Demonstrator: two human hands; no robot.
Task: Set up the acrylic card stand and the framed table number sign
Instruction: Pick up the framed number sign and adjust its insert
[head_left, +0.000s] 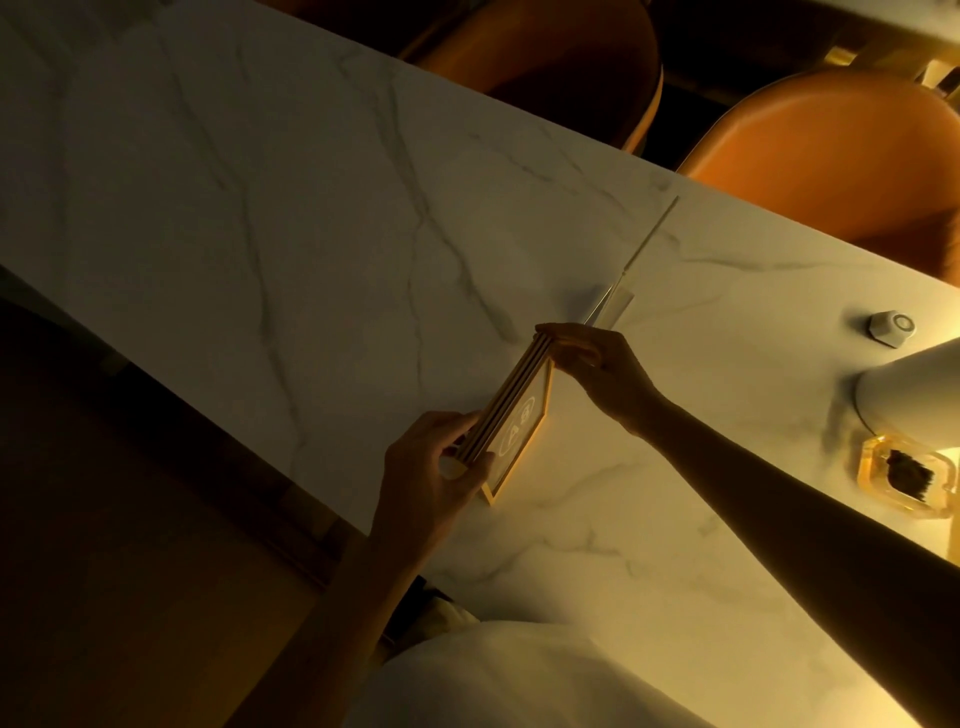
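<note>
A gold-edged framed table number sign (519, 423) is stood on its edge on the marble, seen from above. Just beyond it, a clear acrylic card stand (631, 270) is set upright.

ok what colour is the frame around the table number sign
Gold, seen in the head view: the framed table number sign has a thin gold border around a pale card.

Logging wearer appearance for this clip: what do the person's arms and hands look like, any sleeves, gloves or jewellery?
Both forearms are bare, with no sleeves in view. The left hand and right hand wear no gloves; no rings, watch or bracelets are discernible in the dim light.
</note>
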